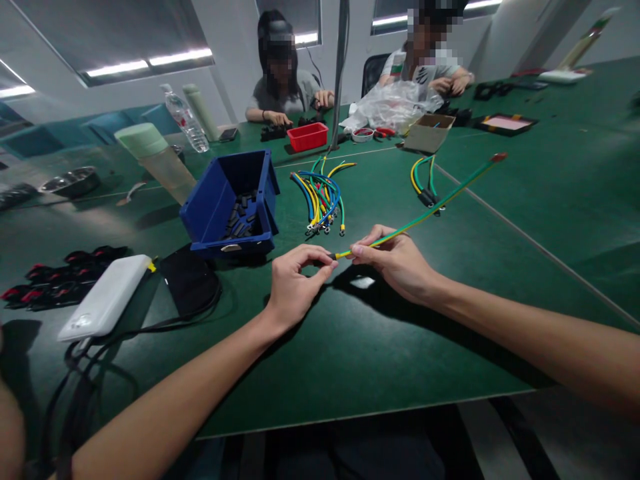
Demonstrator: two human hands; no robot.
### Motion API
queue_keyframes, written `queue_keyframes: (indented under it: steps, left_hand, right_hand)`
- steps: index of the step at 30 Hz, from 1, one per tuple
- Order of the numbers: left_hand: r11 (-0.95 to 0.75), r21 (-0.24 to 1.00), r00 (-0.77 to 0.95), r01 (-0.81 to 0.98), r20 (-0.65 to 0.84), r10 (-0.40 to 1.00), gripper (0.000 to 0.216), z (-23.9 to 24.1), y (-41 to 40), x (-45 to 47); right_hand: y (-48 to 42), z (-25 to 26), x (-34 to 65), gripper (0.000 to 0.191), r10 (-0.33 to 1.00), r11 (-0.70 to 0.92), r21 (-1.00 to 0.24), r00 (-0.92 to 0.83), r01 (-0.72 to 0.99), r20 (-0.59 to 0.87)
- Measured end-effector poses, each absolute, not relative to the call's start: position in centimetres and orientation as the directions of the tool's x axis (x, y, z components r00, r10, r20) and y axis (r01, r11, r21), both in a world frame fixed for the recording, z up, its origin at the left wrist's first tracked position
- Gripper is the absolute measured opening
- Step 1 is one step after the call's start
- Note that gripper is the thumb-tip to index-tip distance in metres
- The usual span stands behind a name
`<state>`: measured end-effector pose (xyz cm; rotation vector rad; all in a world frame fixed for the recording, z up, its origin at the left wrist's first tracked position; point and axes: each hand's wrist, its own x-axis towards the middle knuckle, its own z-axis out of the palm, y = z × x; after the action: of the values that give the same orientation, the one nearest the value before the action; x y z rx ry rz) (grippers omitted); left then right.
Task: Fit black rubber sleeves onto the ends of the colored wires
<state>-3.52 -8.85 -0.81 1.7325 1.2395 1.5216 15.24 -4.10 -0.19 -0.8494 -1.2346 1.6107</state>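
Green covered the tabletop, at whose far side two people were seated. One blue bin of black sleeves, one red tray, one white box and two bottles were counted, plus one bundle of wires. One green-yellow wire was pinched near its end by the right hand; its tip was met by the left hand, fingers closed in a pinch, just beside.
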Motion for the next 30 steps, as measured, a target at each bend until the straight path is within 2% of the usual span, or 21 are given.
queue_keyframes:
  steps: [3,7,17,20,23,27,30]
  left_hand:
    - [-0.414,0.871,-0.075,0.266,0.447,0.892,0.006,-0.86,-8.91,-3.33]
    - [-0.286,0.942,-0.128,0.172,0.310,0.942,0.012,-0.91,-8.91,-3.05]
    - [-0.034,0.999,-0.094,-0.020,0.032,0.995,0.025,-0.34,-9.01,-2.78]
    - [-0.053,0.999,-0.071,0.003,0.053,0.996,0.023,-0.25,-9.33,-2.62]
    - [-0.135,0.990,-0.045,0.049,0.137,0.990,0.019,-0.44,-9.53,-2.63]
    - [-0.208,0.977,-0.025,0.035,0.209,0.978,0.021,-0.68,-9.45,-2.63]
    - [-0.154,0.987,-0.033,-0.046,0.153,0.988,0.029,-0.60,-9.24,-2.57]
  right_hand:
    - [-4.06,-0.21,15.24,0.028,0.937,-0.093,-0.966,-0.349,-0.241,-0.003]
    - [-3.99,-0.32,15.26,0.028,0.936,-0.098,-0.968,-0.353,-0.232,-0.011]
    - [-4.31,-0.34,15.18,0.028,0.933,-0.059,-0.982,-0.361,-0.177,0.009]
    - [-4.58,-0.20,15.13,0.027,0.925,-0.021,-0.989,-0.377,-0.144,0.036]
    - [-4.68,-0.03,15.14,0.025,0.916,-0.001,-0.993,-0.397,-0.122,0.048]
    - [-4.42,0.04,15.21,0.023,0.919,-0.076,-0.977,-0.394,-0.199,0.009]
    - [-4.08,0.08,15.25,0.023,0.930,-0.144,-0.953,-0.366,-0.268,-0.037]
